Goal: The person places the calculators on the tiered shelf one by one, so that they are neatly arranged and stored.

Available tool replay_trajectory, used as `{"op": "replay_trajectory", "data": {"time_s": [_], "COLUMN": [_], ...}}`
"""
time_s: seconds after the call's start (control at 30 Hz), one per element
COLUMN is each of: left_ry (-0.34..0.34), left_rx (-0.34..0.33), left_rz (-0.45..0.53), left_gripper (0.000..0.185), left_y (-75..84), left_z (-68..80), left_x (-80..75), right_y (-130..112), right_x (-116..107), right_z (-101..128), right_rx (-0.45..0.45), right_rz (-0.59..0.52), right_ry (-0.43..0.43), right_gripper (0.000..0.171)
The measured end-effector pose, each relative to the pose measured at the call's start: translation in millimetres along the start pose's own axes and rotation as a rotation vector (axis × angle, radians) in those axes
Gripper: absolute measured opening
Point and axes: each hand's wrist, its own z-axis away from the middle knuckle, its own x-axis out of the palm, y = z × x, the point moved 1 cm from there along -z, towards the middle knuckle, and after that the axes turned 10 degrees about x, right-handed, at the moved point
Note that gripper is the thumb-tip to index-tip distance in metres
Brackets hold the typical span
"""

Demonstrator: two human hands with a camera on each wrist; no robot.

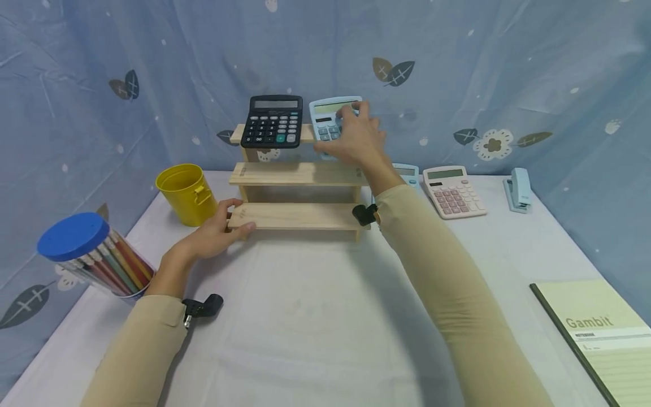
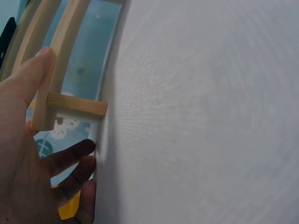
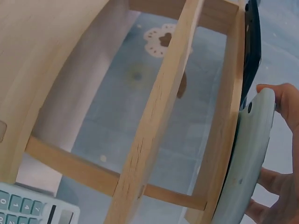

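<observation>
Head view shows, near the left edge of the tabletop (image 1: 315, 316), a clear round tub (image 1: 96, 257) with a blue lid, lying tilted and packed with coloured pencils. Just behind it stands a yellow metal bucket (image 1: 186, 194), a smooth cylinder with a small side clasp; its inside cannot be seen. The left hand (image 1: 216, 232) grips the left end of the bottom step of a pale, plain-wood stepped shelf (image 1: 297, 181), thumb on top and fingers curled beneath; the left wrist view shows the thumb laid along the slat. On the top step a black calculator (image 1: 272, 120) leans back, glossy with grey keys. Beside it, the right hand (image 1: 356, 138) holds a light blue calculator (image 1: 330, 120) on that same top step at its right end, fingers wrapped over its upper edge; the right wrist view shows its smooth rounded back against the wood. Right of the shelf, along the back edge, lie another blue calculator (image 1: 408, 172), mostly hidden by the forearm, a pink calculator (image 1: 454, 191), and a blue stapler (image 1: 519, 189). A pale green notebook (image 1: 600, 339) sits at the front right corner. A white cloth covers the tabletop.
</observation>
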Motion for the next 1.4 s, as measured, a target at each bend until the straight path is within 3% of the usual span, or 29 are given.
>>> {"op": "replay_trajectory", "data": {"time_s": [0.23, 0.57, 0.9, 1.4], "left_ry": [-0.002, -0.004, 0.006, -0.003], "left_rx": [-0.012, -0.007, 0.009, 0.013], "left_rz": [0.0, -0.014, 0.007, -0.01], "left_gripper": [0.091, 0.091, 0.089, 0.09], "left_y": [1.7, 2.8, 2.0, 3.9], "left_z": [2.3, 1.8, 6.1, 1.3], "left_x": [-0.7, -3.9, -2.2, 0.3], "right_y": [0.9, 5.0, -1.5, 6.9], "right_x": [-1.2, -12.5, -1.3, 0.9], "right_z": [-4.1, -11.5, -17.7, -14.9], "right_rx": [-0.083, -0.204, -0.215, -0.209], "right_rz": [0.052, 0.08, 0.068, 0.016], "right_ry": [-0.059, -0.245, -0.198, -0.186], "right_gripper": [0.096, 0.097, 0.096, 0.095]}}
